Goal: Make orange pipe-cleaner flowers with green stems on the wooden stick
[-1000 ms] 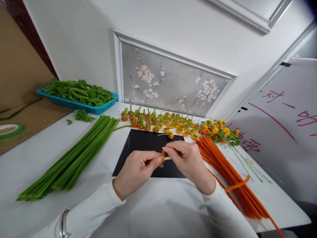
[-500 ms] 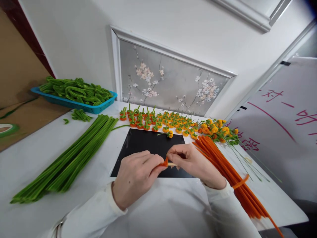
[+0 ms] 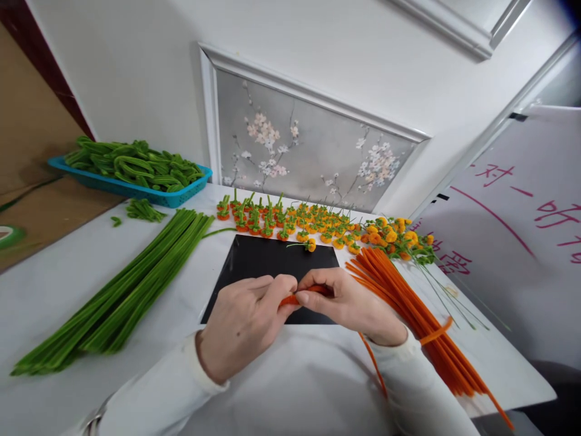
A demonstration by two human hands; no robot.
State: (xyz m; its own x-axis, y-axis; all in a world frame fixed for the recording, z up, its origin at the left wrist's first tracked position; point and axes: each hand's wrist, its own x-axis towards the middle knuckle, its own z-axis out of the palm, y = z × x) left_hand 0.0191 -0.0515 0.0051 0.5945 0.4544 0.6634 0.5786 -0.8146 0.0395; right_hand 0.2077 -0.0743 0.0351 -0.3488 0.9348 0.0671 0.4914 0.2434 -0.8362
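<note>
Over the near part of a black mat (image 3: 258,260), my left hand (image 3: 247,321) and my right hand (image 3: 347,303) meet with fingertips almost touching. Both are closed on an orange pipe cleaner (image 3: 290,300), pinched between thumb and fingers. It crosses the gap between the hands and passes behind my right fingers; an orange length hangs below my right wrist. My fingers hide whatever else may be inside the grip. Beside my right forearm lies a bundle of orange pipe cleaners (image 3: 408,309), tied with one of its own kind. A small yellow flower (image 3: 311,245) rests at the mat's far edge.
Green pipe cleaners (image 3: 118,297) lie in a bundle on the left. Behind them stands a blue tray (image 3: 177,198) of bent green pieces. Rows of orange and yellow flower heads (image 3: 267,229) line the back, with stemmed yellow flowers (image 3: 390,233) piled at right.
A pale stick that showed between my fingers is now out of sight. The orange pipe cleaner now stretches across both hands, and its loose length hangs beneath my right wrist.
</note>
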